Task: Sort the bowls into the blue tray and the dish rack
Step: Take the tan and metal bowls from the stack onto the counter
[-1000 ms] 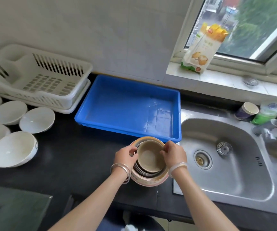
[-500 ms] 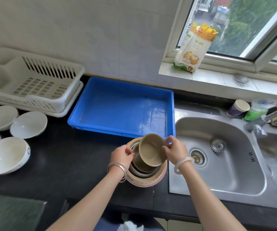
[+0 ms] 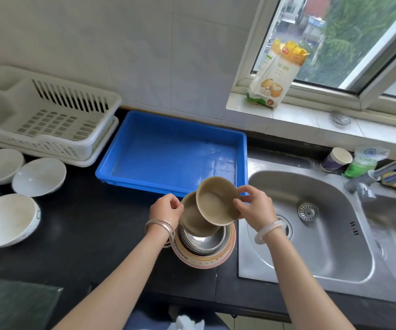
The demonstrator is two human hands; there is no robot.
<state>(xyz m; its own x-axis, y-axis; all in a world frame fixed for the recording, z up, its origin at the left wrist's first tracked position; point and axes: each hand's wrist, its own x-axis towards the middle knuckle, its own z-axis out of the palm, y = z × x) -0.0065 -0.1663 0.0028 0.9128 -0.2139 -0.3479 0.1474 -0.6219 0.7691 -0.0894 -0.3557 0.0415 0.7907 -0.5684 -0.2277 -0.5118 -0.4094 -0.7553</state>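
Bowl (image 3: 216, 201) in right hand (image 3: 255, 208), left hand (image 3: 164, 210) on stack (image 3: 204, 244) (count hidden)

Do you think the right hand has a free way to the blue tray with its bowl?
Probably yes: the right hand pinches the upper tan bowl just before the blue tray, with nothing between; the left hand holds the lower tan bowl, out of the path.

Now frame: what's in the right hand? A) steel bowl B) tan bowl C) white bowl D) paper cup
B: the right hand pinches the rim of the tan bowl, which is tilted above the stack beside the sink.
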